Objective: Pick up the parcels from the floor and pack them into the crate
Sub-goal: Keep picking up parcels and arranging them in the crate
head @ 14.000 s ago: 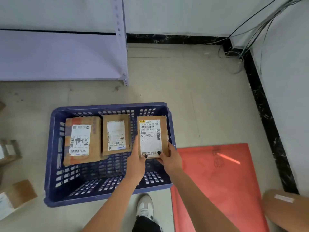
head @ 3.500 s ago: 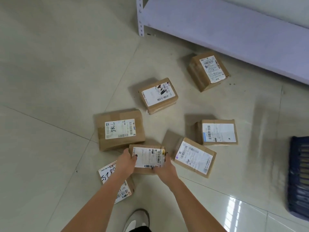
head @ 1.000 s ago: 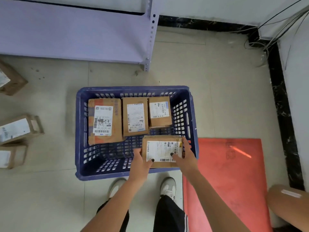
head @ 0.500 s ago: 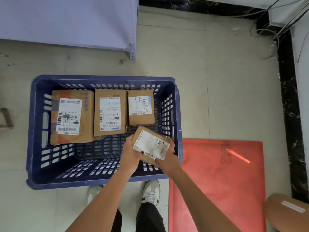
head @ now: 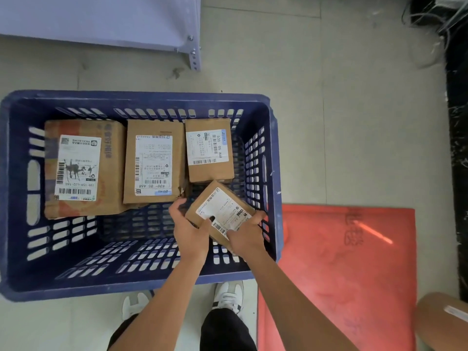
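Observation:
A blue slotted crate stands on the floor below me. Three cardboard parcels lie in a row along its far wall: a large one at the left, a middle one, a small one at the right. A fourth small labelled parcel is tilted inside the crate's near right corner, just below the small one. My left hand grips its left side and my right hand grips its lower right end, thumbs on the label.
A red mat lies on the floor right of the crate. A pale metal shelf with a perforated leg stands behind it. Cables and a black skirting run along the right wall. A brown package sits at the bottom right. My shoes touch the crate's near edge.
The parcel has gone from above the crate's near rim down into its right corner and turned at an angle. Both hands still hold it. My view has dropped closer to the crate.

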`<state>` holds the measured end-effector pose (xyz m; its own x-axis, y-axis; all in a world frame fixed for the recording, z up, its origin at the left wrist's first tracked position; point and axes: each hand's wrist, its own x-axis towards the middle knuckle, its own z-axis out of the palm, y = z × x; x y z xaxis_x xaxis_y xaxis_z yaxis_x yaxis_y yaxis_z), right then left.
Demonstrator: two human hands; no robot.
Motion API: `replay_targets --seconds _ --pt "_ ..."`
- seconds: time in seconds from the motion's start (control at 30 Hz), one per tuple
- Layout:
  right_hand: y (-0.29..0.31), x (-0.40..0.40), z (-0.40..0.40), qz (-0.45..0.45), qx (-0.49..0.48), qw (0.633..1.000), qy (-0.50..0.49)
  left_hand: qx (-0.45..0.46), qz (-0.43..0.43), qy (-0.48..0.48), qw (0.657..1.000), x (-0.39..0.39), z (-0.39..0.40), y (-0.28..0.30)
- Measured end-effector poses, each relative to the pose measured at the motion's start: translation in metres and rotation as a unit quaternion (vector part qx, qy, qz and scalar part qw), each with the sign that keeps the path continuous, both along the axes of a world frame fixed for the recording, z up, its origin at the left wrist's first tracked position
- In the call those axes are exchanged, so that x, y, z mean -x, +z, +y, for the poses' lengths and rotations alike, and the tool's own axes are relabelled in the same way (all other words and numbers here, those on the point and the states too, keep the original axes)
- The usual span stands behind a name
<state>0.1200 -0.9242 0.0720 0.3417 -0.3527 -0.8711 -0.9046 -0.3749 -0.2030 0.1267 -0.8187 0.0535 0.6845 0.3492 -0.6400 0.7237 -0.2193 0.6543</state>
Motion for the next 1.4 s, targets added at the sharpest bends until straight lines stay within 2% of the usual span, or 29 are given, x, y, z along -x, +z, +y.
replay_targets --seconds 0.1,0.2,0.33,0.47,0.53,0.6,0.63,0.7,0.83,0.97,1.07,1.23,1.4 --pt "-0.005 -0.004 0.003 0.008 -0.008 1.000 -0.021 0.018 0.049 0.113 0.992 0.000 -0.002 -0.009" --pt "-0.001 -0.008 0.003 0.017 -0.003 0.999 -0.030 0.072 0.092 0.122 0.986 0.002 -0.003 -0.016" --pt "0.015 -0.012 0.001 0.020 0.029 0.999 0.027 0.134 0.120 0.124 0.976 0.005 -0.001 -0.011" --pt "0.032 -0.013 0.013 0.022 0.004 0.999 0.035 0.196 0.152 0.154 0.957 0.002 -0.003 0.002" --pt "0.039 -0.014 0.014 0.003 0.081 0.986 0.148 0.222 0.167 0.185 0.943 -0.002 -0.003 0.004" --pt "0.037 -0.020 0.006 -0.049 0.188 0.937 0.291 0.231 0.186 0.187 0.937 -0.006 -0.002 0.003" --pt "0.033 -0.025 0.001 -0.079 0.210 0.916 0.331 0.232 0.195 0.182 0.936 -0.007 -0.002 0.002" --pt "0.024 -0.033 -0.006 -0.106 0.184 0.901 0.379 0.232 0.206 0.180 0.934 -0.007 -0.003 -0.001" --pt "0.011 -0.036 -0.008 -0.056 0.056 0.921 0.382 0.223 0.211 0.166 0.937 -0.006 -0.004 -0.004" --pt "0.006 -0.034 -0.006 -0.068 0.058 0.919 0.383 0.228 0.226 0.181 0.930 -0.009 -0.006 -0.010" --pt "-0.002 -0.040 -0.001 -0.068 0.060 0.901 0.423 0.249 0.258 0.219 0.908 -0.008 -0.005 -0.020" --pt "-0.032 -0.056 0.008 -0.069 0.083 0.856 0.506 0.335 0.270 0.313 0.847 -0.011 -0.014 -0.039" --pt "-0.061 -0.054 0.014 -0.098 0.141 0.809 0.562 0.359 0.283 0.372 0.808 -0.018 -0.031 -0.067"
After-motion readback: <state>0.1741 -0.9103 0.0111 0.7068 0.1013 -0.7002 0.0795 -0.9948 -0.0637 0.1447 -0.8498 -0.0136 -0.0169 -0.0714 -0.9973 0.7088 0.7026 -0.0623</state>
